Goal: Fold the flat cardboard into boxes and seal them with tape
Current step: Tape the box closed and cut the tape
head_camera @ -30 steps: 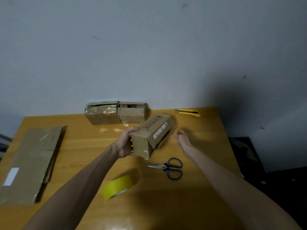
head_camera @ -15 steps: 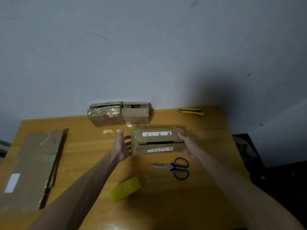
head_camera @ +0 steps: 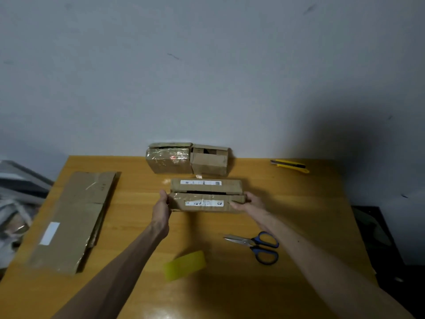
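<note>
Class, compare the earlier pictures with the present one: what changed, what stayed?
The box, tilted in the left hand alone a second ago, was turned level and lengthwise; the right hand took hold of its other end. Scissors, tape roll, flat cardboard and back boxes stayed put.

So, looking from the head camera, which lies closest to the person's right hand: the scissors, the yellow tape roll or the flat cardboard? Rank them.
From the right hand, which grips the box:
1. Scissors, just behind it, toward the person.
2. Yellow tape roll, nearer the person, off to the left.
3. Flat cardboard, far off on the left side.
</note>
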